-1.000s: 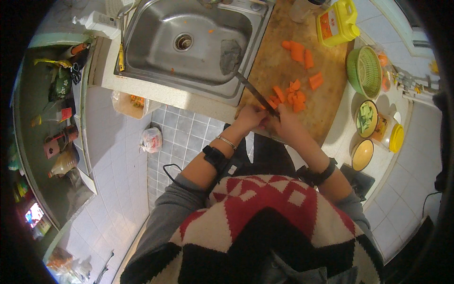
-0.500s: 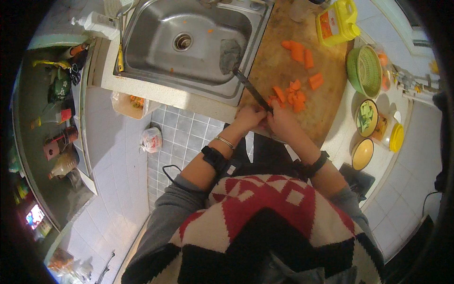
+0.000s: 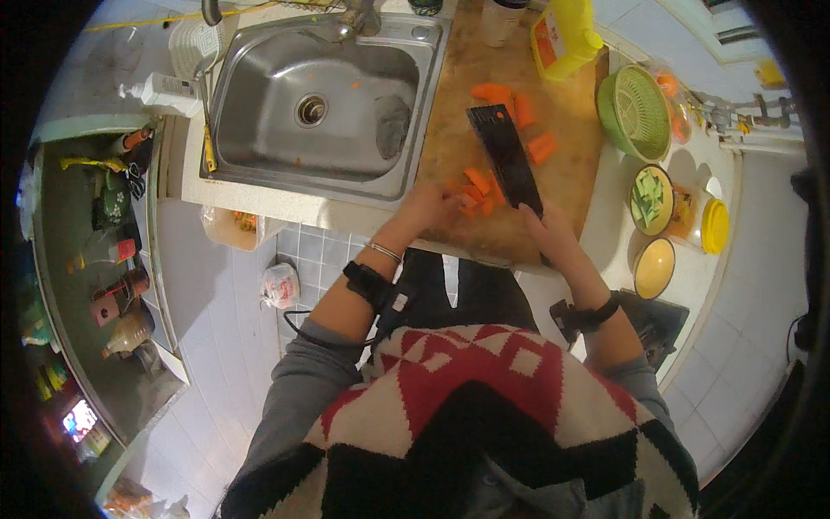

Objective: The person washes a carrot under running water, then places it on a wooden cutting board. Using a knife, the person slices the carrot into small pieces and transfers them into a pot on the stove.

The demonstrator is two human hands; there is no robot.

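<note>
My right hand (image 3: 551,235) grips the handle of a dark, broad-bladed kitchen knife (image 3: 507,163). Its blade points away from me, over the wooden cutting board (image 3: 445,112), with a bit of orange stuck near the tip. Small cut carrot pieces (image 3: 478,182) lie in a loose pile left of the blade. At that pile's left edge, my left hand (image 3: 428,209) has its fingers curled, the tips on a carrot piece. Thicker carrot chunks (image 3: 541,148) sit farther right, partly behind the blade.
Left of the board is a steel sink (image 3: 354,138) with a grey cloth (image 3: 392,126). To the right stand a green basket (image 3: 610,112), a bowl of sliced green vegetable (image 3: 648,199), a yellow-lined bowl (image 3: 654,268) and a yellow-lidded jar (image 3: 714,227). A yellow jug (image 3: 558,39) stands at the back.
My hands have moved apart. The knife has swung from pointing left toward the sink to pointing away over the board, carried right by my right hand. My left hand is now at the carrot pile.
</note>
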